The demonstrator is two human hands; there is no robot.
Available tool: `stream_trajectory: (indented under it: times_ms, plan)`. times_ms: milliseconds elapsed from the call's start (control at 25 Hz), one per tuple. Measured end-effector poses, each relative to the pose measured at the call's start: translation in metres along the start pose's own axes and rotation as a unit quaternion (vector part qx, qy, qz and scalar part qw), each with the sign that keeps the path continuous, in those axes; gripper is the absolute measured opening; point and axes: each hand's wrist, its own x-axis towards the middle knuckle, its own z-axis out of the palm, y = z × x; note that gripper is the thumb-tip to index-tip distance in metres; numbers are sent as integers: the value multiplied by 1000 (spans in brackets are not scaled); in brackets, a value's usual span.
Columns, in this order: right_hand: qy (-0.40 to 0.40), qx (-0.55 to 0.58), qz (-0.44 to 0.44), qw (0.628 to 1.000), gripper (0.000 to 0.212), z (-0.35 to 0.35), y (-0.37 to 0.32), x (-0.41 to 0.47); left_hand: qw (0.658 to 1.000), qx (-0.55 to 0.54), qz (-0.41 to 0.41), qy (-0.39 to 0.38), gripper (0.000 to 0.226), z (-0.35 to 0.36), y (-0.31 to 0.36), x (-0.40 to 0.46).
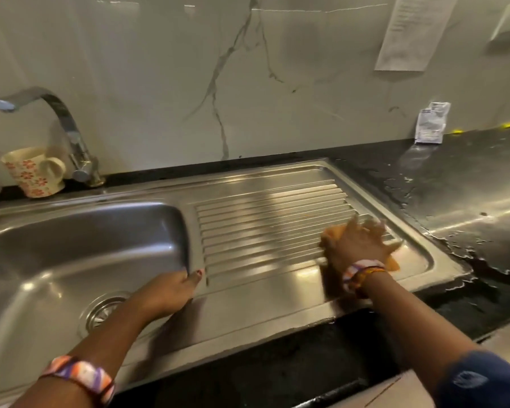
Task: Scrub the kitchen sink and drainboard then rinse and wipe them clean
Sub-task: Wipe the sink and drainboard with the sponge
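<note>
Nearest the lens, two forearms with patterned wristbands reach over the front rim of the steel sink unit. Left hand (171,293): it grips the ridge between the sink basin (71,248) and the drainboard (271,219), thumb lying on the drainboard side and fingers curled over the edge into the basin. Right hand (358,244): fingers spread and fairly straight, pressing an orange cloth (390,262) flat onto the drainboard's right end; motion blur hides the fingertips. The cloth shows at both sides of the hand and lies inside the drainboard's raised rim, near its right edge. Ribbed grooves run from the cloth towards the basin, unobstructed. Drain strainer (100,312): at the basin floor, just left of the left wrist. Faucet (68,134): behind the basin's rear rim, spout arching left. Floral mug (33,172): just left of the faucet base, on the dark ledge. Black countertop (468,184): borders the drainboard on the right and front, wet with pooled water along that edge. Small packet (430,126): leaning on the marble wall, well right of the drainboard.
</note>
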Motion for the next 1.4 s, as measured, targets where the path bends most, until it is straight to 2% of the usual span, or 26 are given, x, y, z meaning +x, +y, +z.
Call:
stream_trajectory:
  times_ms: [40,80,200,400,560,800,920,1120,1400]
  plan:
    - [-49,-13,47,998,91,5,20,9,999,-20,-8,41,58,6,6,7]
    - [-55,3,77,996,99,12,32,21,996,-22,-14,81,57,11,8,19]
    - [-7,63,97,993,99,19,28,43,985,-32,-24,168,52,21,4,52]
    - [33,50,133,989,90,5,14,117,979,-56,-43,192,42,28,2,83]
    - [66,47,119,990,83,3,-2,163,976,-53,-33,209,39,31,-1,88]
    - [53,35,47,997,74,-5,-40,207,976,-63,-41,204,42,34,3,83]
    - [47,37,-22,998,67,-5,-68,213,975,-66,-46,205,40,33,4,84]
    - [47,25,-181,982,60,12,-136,183,975,-77,-31,206,37,33,2,85]
    - [13,13,-282,959,60,31,-214,122,973,-60,-42,219,35,29,8,83]
